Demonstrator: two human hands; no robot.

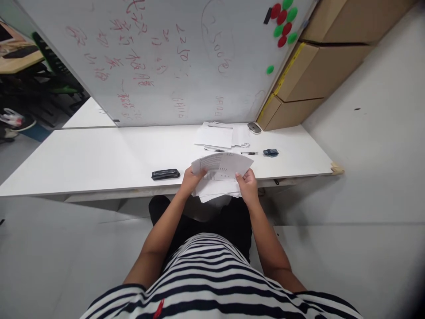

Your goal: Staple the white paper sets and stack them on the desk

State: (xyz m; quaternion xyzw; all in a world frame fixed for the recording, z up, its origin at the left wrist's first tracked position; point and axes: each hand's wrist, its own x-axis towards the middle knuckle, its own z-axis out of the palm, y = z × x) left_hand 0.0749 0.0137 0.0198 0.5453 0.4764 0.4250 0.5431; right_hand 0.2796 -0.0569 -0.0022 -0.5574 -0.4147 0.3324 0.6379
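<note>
Head view: a person stands or sits close against a white desk (pixel 99 155), both hands up at its near edge.
Printed sheets (pixel 226 165): held between the 2 hands over the near edge, the top sheet bowed, with looser paper edges fanned below toward the body.
Left hand (pixel 192 180): closed on the sheets' left side, thumb on top, fingers curled beneath.
Right hand (pixel 247 182): closed on the right side, thumb pressing the face; how many sheets each grip takes, I cannot tell.
Step in hand: seemingly handling or looking over the sheets; their edges look uneven.
Next move: any shift of the bundle likely calls for both thumbs keeping light pressure, so the loose lower edges do not slip.
Stapler (pixel 165 174): black, on the desk just left of the left hand, untouched.
Paper stack (pixel 215 135): beyond the hands, near the whiteboard (pixel 166 84).
Pen (pixel 249 153): beyond the right hand, beside a small dark-blue item (pixel 271 153).
</note>
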